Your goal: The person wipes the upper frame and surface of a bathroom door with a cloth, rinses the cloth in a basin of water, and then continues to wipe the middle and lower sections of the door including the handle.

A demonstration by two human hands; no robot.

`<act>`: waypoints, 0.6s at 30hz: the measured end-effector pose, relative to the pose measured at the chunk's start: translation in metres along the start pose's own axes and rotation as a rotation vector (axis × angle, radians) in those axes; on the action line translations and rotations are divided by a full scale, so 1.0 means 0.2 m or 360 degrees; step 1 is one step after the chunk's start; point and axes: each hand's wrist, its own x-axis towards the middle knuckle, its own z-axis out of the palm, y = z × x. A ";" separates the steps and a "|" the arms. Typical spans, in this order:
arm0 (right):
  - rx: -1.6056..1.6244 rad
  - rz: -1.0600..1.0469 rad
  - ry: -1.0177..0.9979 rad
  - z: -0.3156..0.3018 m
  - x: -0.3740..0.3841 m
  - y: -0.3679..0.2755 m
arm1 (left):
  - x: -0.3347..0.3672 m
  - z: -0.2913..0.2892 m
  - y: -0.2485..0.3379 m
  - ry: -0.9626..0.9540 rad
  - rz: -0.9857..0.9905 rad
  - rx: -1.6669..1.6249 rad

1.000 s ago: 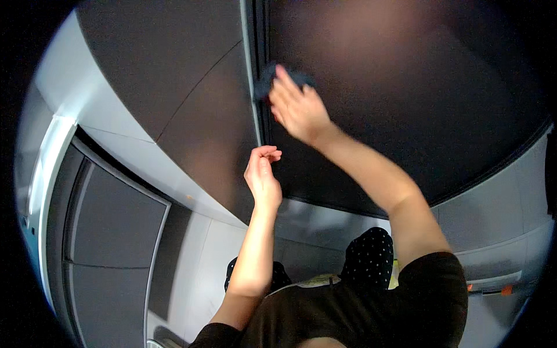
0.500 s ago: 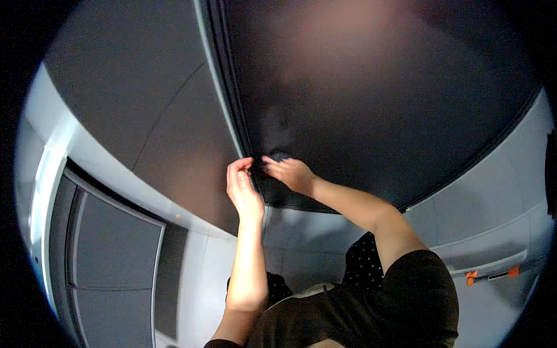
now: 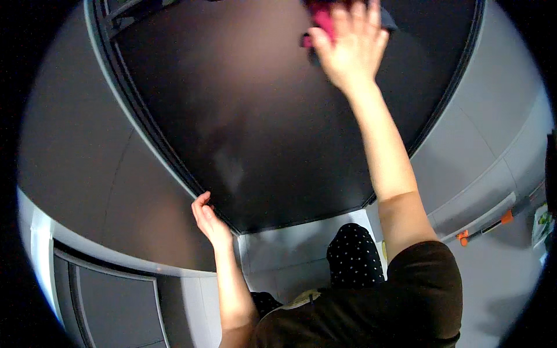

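My right hand (image 3: 351, 49) is raised to the upper part of a large dark, glossy panel (image 3: 249, 110). Its fingers are spread over a dark cloth with pink patches (image 3: 323, 23); part of the cloth is covered by the hand and the top is cut off by the picture's edge. Lower down, at the panel's left side, my left hand (image 3: 213, 223) has its fingers curled round the long pale edge strip (image 3: 159, 156). Its fingertips partly disappear behind that edge.
A grey-brown surface (image 3: 75, 151) lies left of the edge strip. Beyond it, lower left, stands a grey framed door (image 3: 116, 301). My knee in dotted fabric (image 3: 354, 252) is under the panel's bottom edge. Orange items (image 3: 463, 237) sit at the right.
My right hand has swept up and right from beside the left hand, its fingers now spread. My left hand appears lower and farther left, and the view has shifted to show more of the panel.
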 end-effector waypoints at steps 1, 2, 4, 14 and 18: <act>0.0105 0.0111 0.0055 0.10 -0.04 0.16 | 0.00 0.02 0.00 -0.0022 0.0039 0.0008; 0.0225 0.0222 0.0106 0.20 -0.10 0.31 | 0.00 0.03 0.01 -0.0036 0.0073 0.0030; 0.0477 0.0389 0.0136 0.22 -0.21 0.49 | -0.01 0.04 0.00 -0.0077 0.0060 0.0015; 0.0432 0.1413 -0.0150 0.46 -1.10 0.80 | -0.03 0.04 -0.06 -0.0209 0.0080 0.0072; 0.0495 0.1808 -0.0301 0.50 -1.56 0.64 | -0.03 0.04 -0.06 -0.0200 0.0001 0.0015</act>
